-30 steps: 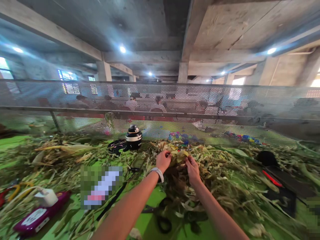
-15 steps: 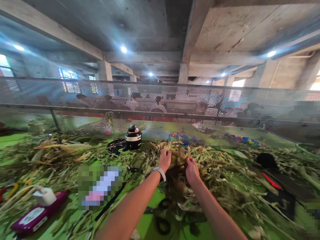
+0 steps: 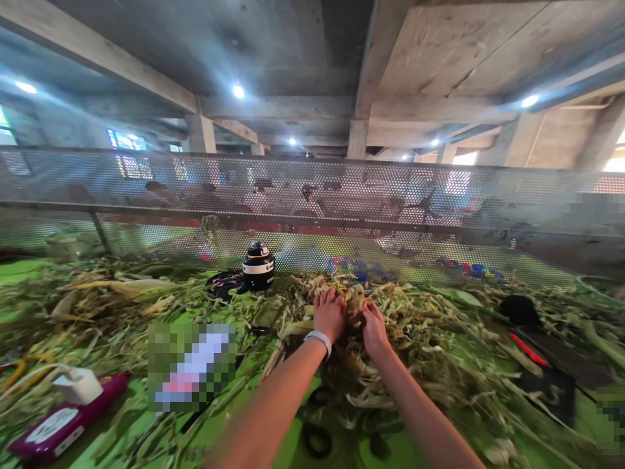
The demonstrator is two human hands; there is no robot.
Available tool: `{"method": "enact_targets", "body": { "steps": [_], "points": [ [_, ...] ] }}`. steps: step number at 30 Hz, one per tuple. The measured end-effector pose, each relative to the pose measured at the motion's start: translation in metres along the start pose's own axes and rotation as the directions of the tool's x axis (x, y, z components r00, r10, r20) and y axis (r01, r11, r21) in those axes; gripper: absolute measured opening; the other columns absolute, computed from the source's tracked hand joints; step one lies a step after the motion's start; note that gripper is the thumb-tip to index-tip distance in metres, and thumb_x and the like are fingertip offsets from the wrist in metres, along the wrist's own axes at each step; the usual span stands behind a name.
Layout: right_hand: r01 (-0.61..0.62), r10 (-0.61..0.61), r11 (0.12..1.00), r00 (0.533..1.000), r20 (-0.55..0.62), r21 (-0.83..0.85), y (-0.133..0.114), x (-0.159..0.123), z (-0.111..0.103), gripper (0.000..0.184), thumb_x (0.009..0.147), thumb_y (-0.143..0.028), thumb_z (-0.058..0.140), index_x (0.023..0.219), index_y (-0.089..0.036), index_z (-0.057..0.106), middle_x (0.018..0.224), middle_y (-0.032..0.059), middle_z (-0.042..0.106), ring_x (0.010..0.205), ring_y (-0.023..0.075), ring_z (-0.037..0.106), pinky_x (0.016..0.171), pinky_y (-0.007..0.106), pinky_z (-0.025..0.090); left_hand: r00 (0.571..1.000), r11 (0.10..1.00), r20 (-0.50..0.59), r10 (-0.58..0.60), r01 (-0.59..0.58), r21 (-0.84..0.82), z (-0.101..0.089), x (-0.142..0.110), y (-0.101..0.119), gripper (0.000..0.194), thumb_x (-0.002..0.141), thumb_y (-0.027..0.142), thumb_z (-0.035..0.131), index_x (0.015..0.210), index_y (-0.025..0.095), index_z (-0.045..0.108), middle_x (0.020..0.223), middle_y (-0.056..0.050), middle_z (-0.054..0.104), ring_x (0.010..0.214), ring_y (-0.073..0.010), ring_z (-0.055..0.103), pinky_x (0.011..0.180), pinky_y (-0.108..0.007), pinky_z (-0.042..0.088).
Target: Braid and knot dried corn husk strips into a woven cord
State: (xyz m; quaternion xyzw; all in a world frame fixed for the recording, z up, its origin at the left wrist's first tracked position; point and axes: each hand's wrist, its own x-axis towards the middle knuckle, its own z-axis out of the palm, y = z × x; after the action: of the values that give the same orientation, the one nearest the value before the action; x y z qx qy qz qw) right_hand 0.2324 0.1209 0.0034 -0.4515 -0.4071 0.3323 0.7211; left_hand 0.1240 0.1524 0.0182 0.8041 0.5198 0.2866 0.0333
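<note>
My left hand (image 3: 331, 316), with a white watch (image 3: 318, 340) on its wrist, lies palm down over a heap of dried corn husks (image 3: 420, 326). Its fingers are stretched forward, and what is under the palm is hidden. Close beside it, my right hand (image 3: 374, 331) has thumb and fingers pinched on a strip of husk (image 3: 357, 305). Below my wrists, black-handled scissors (image 3: 316, 440) rest on the green tabletop (image 3: 288, 449), their blades partly out of sight.
A black jar with a white band (image 3: 258, 266) stands near a perforated metal screen (image 3: 312, 225). At left lies a purple power strip (image 3: 68, 417) with a white plug (image 3: 78, 385). A dark object with a red edge (image 3: 528, 349) lies at right. People sit beyond the screen.
My left hand has gone from pinching the husk to lying flat with fingers extended, shifting slightly right. My right hand stays in nearly the same place. The view has tilted slightly.
</note>
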Motion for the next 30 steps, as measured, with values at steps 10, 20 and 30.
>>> {"method": "enact_targets", "body": {
  "steps": [10,20,30],
  "points": [
    [-0.14,0.159,0.981,0.977,0.145,-0.134,0.002,-0.002,-0.011,0.034,0.063,-0.051,0.061,0.062,-0.021,0.044,0.043,-0.0068,0.047,0.041,0.0097,0.041,0.043,0.022,0.029,0.972,0.982,0.142,-0.189,0.191,0.002,-0.002,0.02,0.007,0.036,0.09,0.028,0.037,0.117,0.026,0.06,0.139,-0.009,0.047,0.136,-0.0307,0.028,0.105,-0.063,0.02],
    [0.015,0.092,0.918,0.964,0.248,-0.397,-0.003,0.001,0.0,0.017,0.067,-0.032,0.059,0.058,-0.023,0.048,0.046,-0.0045,0.047,0.046,0.014,0.04,0.05,0.027,0.028,0.966,0.979,0.18,-0.186,0.198,-0.051,0.008,0.027,-0.003,0.033,0.087,0.026,0.045,0.115,0.027,0.063,0.137,-0.01,0.05,0.132,-0.0382,0.031,0.104,-0.065,0.02],
    [0.166,0.035,0.775,0.952,0.304,-0.61,-0.036,-0.029,0.019,0.019,0.072,-0.028,0.056,0.057,-0.024,0.044,0.047,-0.0029,0.046,0.046,0.0153,0.041,0.05,0.028,0.028,0.961,0.976,0.207,-0.186,0.204,-0.071,0.016,0.033,-0.011,0.033,0.086,0.027,0.047,0.116,0.031,0.061,0.137,-0.006,0.051,0.131,-0.0334,0.034,0.104,-0.067,0.013]
  ]
}}
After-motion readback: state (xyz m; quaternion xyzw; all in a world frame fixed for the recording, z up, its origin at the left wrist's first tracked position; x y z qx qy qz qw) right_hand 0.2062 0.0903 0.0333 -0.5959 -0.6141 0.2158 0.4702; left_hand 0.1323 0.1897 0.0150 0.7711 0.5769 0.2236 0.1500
